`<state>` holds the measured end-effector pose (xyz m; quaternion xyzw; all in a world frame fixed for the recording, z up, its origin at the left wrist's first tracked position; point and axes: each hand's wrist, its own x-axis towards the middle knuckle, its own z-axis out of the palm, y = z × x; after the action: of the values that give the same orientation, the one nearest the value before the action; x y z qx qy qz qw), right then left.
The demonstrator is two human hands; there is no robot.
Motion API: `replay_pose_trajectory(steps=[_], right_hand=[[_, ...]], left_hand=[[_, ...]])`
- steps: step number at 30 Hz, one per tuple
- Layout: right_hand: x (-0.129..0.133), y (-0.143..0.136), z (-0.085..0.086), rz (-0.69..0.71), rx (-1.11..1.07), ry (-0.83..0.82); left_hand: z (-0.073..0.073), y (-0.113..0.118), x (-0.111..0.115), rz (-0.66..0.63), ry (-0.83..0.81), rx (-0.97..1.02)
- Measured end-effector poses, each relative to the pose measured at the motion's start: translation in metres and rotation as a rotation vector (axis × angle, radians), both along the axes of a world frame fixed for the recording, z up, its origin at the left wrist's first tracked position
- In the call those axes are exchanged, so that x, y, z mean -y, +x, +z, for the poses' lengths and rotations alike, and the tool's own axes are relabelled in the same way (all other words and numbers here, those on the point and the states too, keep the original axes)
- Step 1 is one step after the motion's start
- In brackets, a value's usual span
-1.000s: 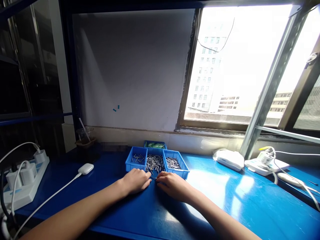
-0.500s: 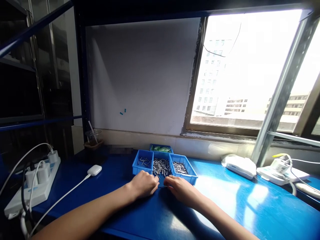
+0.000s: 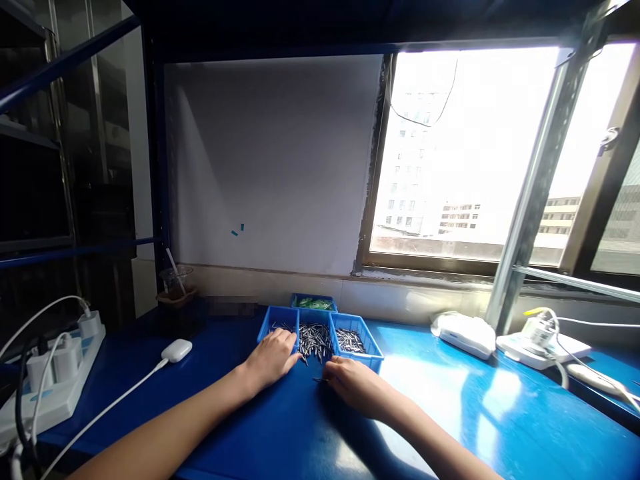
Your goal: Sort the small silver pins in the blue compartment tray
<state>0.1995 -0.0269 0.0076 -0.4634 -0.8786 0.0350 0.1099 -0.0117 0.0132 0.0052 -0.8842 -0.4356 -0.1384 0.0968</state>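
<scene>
My left hand [image 3: 273,353] reaches over the front of the left blue bin [image 3: 265,327], thumb apart from the fingers. The fingertips are partly hidden there, and nothing shows between them. A few thin dark metal pieces lie in that bin. My right hand [image 3: 347,379] is closed low over the blue table, pinching a thin metal pin [image 3: 319,380] that points left. Just beyond the hands, a heap of slim metal pins [image 3: 315,339] fills the middle space and spills forward. More short metal pins [image 3: 350,340] lie in the right blue bin [image 3: 373,357].
Behind the heap stands another blue bin [image 3: 295,300] with a green bag. A white case [image 3: 177,350] on a cable and a power strip [image 3: 75,383] are at left, near a plastic cup [image 3: 175,283]. White devices [image 3: 465,333] sit at right below the window.
My left hand has moved away from my right, up and left to the left bin, and its fingers have loosened. A thin pin now shows in my right hand. The view has shifted slightly.
</scene>
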Motion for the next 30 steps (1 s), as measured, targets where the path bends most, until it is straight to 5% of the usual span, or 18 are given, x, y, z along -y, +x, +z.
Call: replay_pose_trajectory(steps=[7,10,13,22,30], right_hand=[[-0.001,0.004,0.007,0.040,-0.020,-0.033],[0.000,0.003,0.011,0.091,-0.064,-0.059],[-0.002,0.001,0.009,0.149,-0.134,-0.090],[-0.006,-0.001,0.003,0.108,-0.264,-0.197],[-0.004,0.001,0.002,0.001,-0.142,-0.104]], left_hand=[[0.001,0.001,0.005,-0.007,0.239,-0.039],[0.007,0.005,0.015,-0.193,0.399,-0.156],[0.007,0.010,0.024,-0.363,0.295,-0.247],[-0.007,0.007,0.013,-0.225,-0.073,-0.137],[-0.001,0.012,0.025,-0.110,-0.145,-0.158]])
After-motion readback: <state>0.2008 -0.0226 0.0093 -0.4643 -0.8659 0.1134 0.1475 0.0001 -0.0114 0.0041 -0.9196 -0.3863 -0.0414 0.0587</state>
